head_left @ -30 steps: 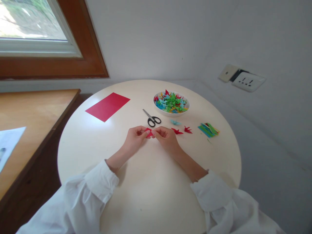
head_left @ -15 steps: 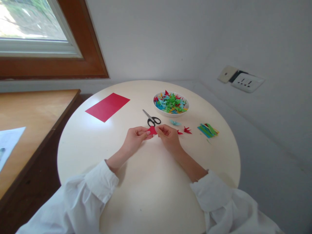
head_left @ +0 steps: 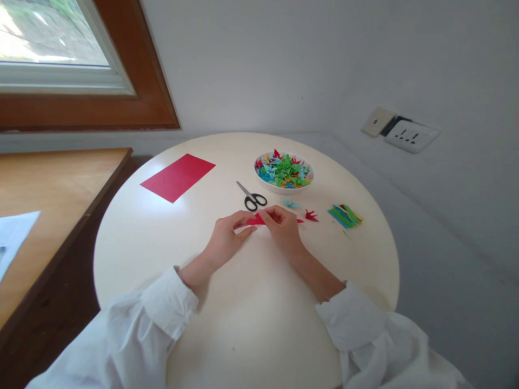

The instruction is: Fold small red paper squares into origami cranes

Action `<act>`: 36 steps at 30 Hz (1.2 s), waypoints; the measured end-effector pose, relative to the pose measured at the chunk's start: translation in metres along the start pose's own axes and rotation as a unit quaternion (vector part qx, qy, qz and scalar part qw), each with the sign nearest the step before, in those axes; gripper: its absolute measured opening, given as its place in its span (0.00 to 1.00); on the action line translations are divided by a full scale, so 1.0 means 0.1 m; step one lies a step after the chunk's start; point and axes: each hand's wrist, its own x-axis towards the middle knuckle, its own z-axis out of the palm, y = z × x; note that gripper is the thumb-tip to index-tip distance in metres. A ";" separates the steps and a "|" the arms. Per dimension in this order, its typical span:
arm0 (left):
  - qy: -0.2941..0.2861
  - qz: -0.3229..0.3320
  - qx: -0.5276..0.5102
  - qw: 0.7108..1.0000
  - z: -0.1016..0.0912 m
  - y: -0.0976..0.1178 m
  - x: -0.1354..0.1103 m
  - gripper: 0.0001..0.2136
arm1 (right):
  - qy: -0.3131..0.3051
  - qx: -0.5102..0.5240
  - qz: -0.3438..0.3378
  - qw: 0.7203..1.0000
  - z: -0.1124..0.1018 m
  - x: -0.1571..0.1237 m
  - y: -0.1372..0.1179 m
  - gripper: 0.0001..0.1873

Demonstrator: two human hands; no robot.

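A small folded piece of red paper is held over the white round table. My right hand pinches its right side between thumb and fingers. At its left edge is my left hand, open, the thumb lowered away from the fingers, which reach behind the paper. Just beyond the hands lie black-handled scissors, blades pointing away. To the right of my right hand rest a red paper crane and a light blue paper crane. Another red paper piece is partly hidden by that hand.
A white bowl full of colourful paper cranes stands at the back. A red paper sheet lies at the back left. Coloured paper strips are piled on the right. Beside the table is a wooden desk; a wall socket is at right.
My left thumb has come off the red paper and dropped away from the fingers. The paper now shows a wider, more pointed shape. My right hand keeps its pinch.
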 end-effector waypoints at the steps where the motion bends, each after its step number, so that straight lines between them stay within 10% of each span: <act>1: -0.002 0.005 0.009 1.000 0.00 0.01 0.00 0.07 | 0.000 0.002 0.002 1.000 0.00 0.00 0.00 0.09; 12: 0.054 -0.033 -0.017 0.998 0.00 0.04 0.04 0.06 | -0.069 0.102 0.004 0.992 0.01 -0.01 0.04 0.19; 17: 0.068 -0.060 -0.055 0.994 -0.02 0.04 0.06 0.07 | -0.101 0.064 -0.026 0.992 0.00 -0.03 0.02 0.09; 27: 0.046 -0.039 -0.031 0.998 -0.02 -0.01 0.08 0.06 | -0.101 0.023 -0.027 0.994 -0.02 -0.02 0.02 0.03; 36: 0.030 -0.125 -0.211 0.969 -0.01 0.02 0.09 0.09 | -0.043 -0.013 -0.056 0.997 -0.03 -0.03 0.00 0.02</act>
